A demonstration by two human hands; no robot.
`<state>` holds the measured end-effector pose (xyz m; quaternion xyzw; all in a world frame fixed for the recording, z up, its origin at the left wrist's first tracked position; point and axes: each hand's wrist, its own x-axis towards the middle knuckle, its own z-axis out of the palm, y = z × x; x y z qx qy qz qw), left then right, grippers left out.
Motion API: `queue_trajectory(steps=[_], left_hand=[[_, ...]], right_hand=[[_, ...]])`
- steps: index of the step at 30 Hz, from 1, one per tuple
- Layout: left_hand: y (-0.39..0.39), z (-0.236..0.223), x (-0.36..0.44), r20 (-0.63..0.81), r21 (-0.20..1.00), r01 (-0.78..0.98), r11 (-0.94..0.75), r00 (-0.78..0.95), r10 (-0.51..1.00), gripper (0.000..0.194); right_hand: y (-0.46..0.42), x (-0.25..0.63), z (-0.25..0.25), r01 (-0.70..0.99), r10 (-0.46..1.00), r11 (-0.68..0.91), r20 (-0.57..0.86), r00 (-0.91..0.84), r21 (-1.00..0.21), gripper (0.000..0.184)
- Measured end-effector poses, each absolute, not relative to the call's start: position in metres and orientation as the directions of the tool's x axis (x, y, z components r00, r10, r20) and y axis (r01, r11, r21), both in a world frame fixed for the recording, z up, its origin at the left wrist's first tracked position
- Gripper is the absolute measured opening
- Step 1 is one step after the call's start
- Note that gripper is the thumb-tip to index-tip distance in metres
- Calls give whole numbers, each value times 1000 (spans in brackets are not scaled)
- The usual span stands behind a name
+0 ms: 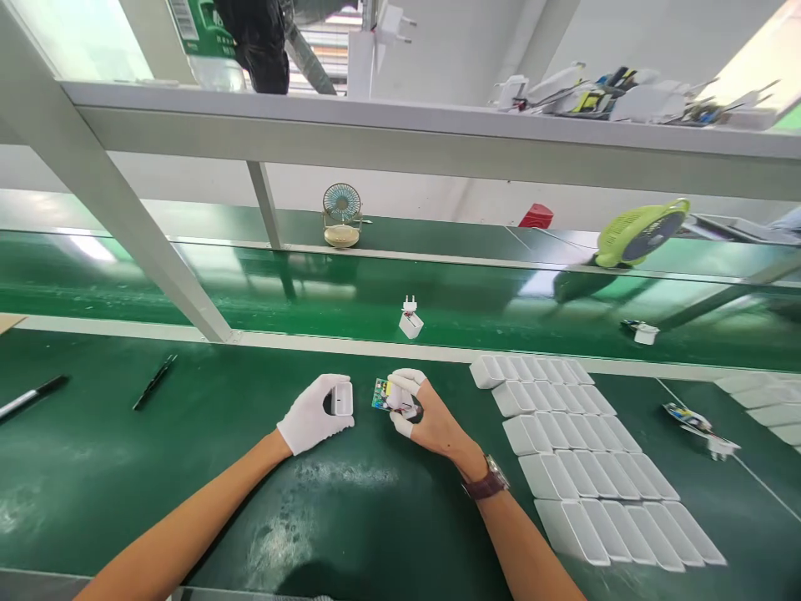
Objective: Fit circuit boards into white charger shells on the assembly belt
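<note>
Here, left hand [314, 415] holds casing [342, 401] (right [433, 419], board [380, 393])

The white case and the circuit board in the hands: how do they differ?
The case is plain white and hollow; the circuit board is green and carries small parts. The left hand holds the case, the right hand the circuit board. Each fits in one hand.

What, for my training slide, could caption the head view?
Left hand holding a white casing, right hand a green circuit board.
</note>
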<state>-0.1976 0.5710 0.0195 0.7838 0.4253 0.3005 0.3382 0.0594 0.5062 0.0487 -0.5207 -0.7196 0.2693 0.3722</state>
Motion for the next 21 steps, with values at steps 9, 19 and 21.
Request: queue_trajectory(steps=[9,19,21], left_hand=[[554,7,-167,353,736,411,-538,445,823,80],[551,7,-168,472,645,346,-681,520,712,65],[552,8,-169,462,655,334,-678,533,709,66]], right_hand=[[485,61,56,575,861,464,496,-114,-674,56],[477,51,60,677,839,508,483,-249,-533,64],[477,49,59,690,837,512,477,-267,-511,64]])
